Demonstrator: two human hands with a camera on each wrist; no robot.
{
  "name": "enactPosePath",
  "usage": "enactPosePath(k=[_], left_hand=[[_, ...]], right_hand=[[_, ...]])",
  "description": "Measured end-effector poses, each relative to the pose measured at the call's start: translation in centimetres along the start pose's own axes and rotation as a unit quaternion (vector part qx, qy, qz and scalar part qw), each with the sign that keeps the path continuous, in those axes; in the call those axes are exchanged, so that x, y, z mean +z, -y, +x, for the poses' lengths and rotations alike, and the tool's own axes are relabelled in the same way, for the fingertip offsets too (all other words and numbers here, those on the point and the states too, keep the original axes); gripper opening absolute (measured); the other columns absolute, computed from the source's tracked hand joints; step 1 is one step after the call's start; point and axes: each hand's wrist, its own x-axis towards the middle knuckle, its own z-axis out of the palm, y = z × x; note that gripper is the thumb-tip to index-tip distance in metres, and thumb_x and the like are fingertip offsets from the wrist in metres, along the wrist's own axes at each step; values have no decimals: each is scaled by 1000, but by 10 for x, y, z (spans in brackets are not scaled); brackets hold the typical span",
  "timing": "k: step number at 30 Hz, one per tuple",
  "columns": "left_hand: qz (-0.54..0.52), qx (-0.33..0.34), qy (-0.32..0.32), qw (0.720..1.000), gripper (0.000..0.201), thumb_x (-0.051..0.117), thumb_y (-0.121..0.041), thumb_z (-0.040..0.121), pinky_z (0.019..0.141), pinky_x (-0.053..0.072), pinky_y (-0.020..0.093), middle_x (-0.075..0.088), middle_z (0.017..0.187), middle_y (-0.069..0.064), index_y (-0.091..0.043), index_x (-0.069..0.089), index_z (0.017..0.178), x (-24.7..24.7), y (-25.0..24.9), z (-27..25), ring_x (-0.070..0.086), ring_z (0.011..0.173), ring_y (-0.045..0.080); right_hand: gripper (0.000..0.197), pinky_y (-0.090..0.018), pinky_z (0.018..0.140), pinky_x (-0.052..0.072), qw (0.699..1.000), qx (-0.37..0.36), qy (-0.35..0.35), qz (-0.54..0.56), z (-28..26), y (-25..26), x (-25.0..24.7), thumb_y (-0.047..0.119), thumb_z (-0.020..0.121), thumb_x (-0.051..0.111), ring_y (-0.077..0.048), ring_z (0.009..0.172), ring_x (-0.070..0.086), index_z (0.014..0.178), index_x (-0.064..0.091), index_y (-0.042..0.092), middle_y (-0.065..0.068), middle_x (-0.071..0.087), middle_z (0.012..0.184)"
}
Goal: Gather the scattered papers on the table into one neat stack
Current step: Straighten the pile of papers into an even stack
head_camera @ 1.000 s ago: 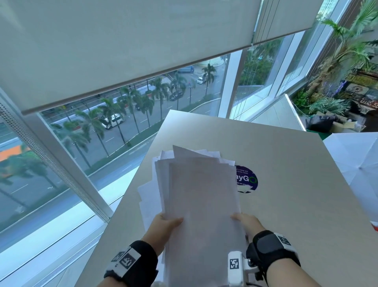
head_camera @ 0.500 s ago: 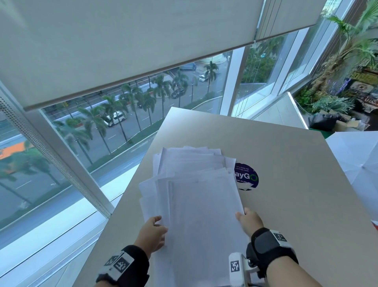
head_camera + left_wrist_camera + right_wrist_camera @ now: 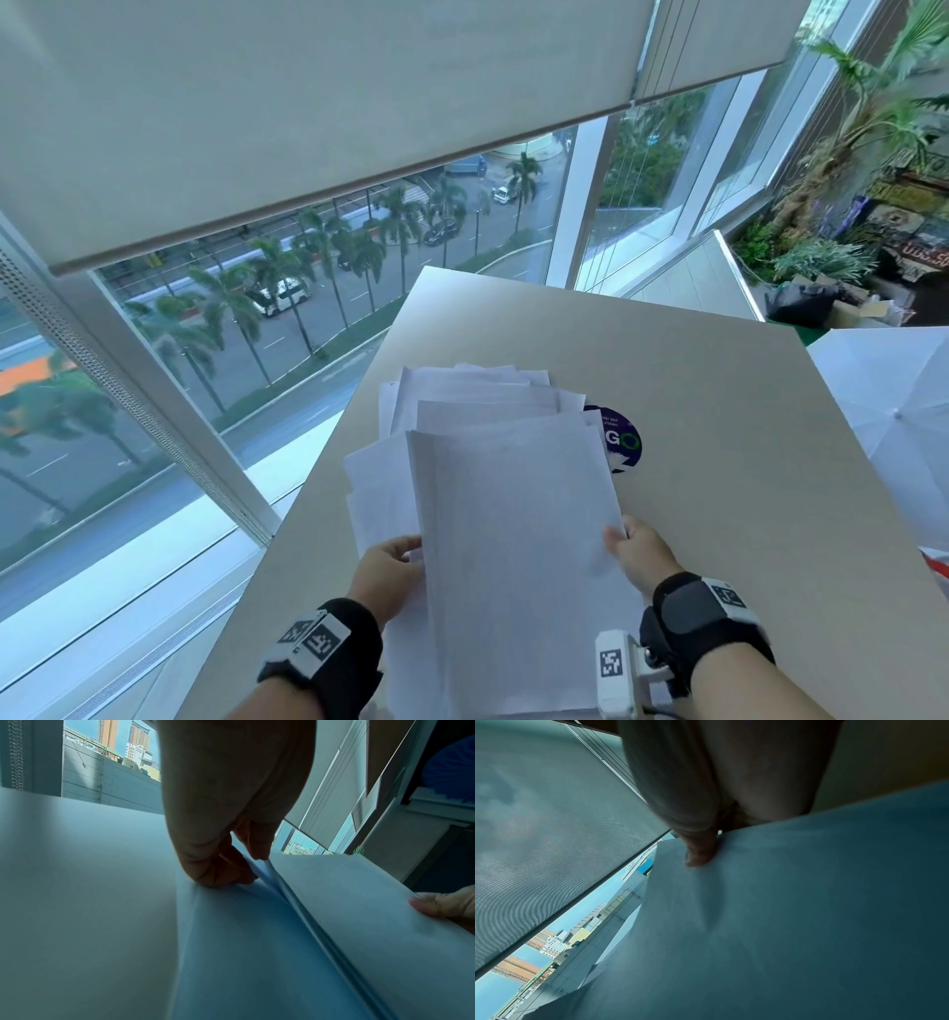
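Note:
A loose pile of white papers (image 3: 477, 401) lies on the beige table (image 3: 719, 437), its far ends fanned out unevenly. On top sits a squarer bundle of sheets (image 3: 513, 539), held at its near end by both hands. My left hand (image 3: 405, 552) pinches the bundle's left edge; the left wrist view shows the left hand (image 3: 253, 866) with thumb on the edge and fingers curled down on the lower sheets (image 3: 231, 943). My right hand (image 3: 619, 539) grips the right edge, and in the right wrist view the right hand (image 3: 703, 850) has its thumb on top of the paper (image 3: 808, 902).
A round dark-blue sticker (image 3: 624, 442) shows on the table just right of the pile. The table's left edge (image 3: 318, 462) runs along a tall window. A white umbrella (image 3: 883, 401) stands off the right edge. Bare tabletop stretches to the right and beyond the pile.
The top bundle, tilted up a second ago, has come down onto the pile. My left hand slipped to the bundle's left edge and now pinches it; the right hand stays at the right edge.

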Motion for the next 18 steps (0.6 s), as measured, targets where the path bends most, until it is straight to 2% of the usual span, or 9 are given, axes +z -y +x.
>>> enactPosePath(k=[3,5,8,10,12,14,15,16,18], left_hand=[[11,0,-13,1000,12,64,-2,82,34,35,10,61,40,-11,-8,70,74,4,-1,1,49,29,0],[36,-12,-34,999,22,63,-4,81,33,33,13,55,34,-11,-12,67,62,5,0,5,47,32,6],[41,-27,-62,997,36,53,1,77,42,26,18,45,32,-5,-13,58,44,6,1,14,35,40,20],[38,-42,-64,996,38,50,0,72,46,22,21,36,33,-1,-14,46,36,7,0,17,27,43,20],[16,-57,-50,997,33,51,-3,79,47,30,23,42,47,7,-10,48,48,8,-2,19,35,50,23],[-40,-76,-12,996,24,49,-18,90,55,46,27,58,70,11,-9,62,71,11,-5,14,54,66,28],[-50,-81,9,995,24,47,-25,93,60,48,27,62,78,10,-13,64,82,12,-5,12,58,73,26],[-39,-78,28,996,24,44,-30,95,62,46,25,61,82,7,-17,62,88,13,-4,12,56,73,23],[2,-62,67,996,19,39,-32,97,57,37,21,48,81,9,-22,53,90,14,-2,12,44,63,17]], right_hand=[[14,-38,98,40,999,-18,25,15,-4,2,1,3,94,45,-25,100,53,99,55,13,-10,60,100],[16,-38,100,39,999,-14,38,12,-8,5,0,3,94,45,-25,101,55,100,58,10,-10,61,101],[17,-44,105,40,998,2,67,-7,-7,4,-4,6,94,45,-32,110,57,100,60,12,-11,64,105],[21,-46,104,41,997,14,70,-24,-8,6,-4,8,95,45,-35,113,56,110,59,4,-13,64,106],[31,-39,97,43,994,21,47,-92,-11,12,-1,12,95,43,-35,109,55,118,51,-7,-20,59,116],[26,-34,90,40,989,23,14,-145,-13,16,2,13,94,41,-30,102,51,112,48,-4,-18,53,116],[19,-34,88,41,988,19,9,-152,-14,16,5,13,93,41,-29,99,50,107,47,1,-16,51,112],[19,-33,87,41,989,15,9,-145,-14,16,8,13,90,43,-28,98,51,107,46,4,-14,52,111],[33,-32,86,43,992,6,27,-121,-12,12,12,14,86,45,-29,104,54,119,48,12,-11,55,117]])
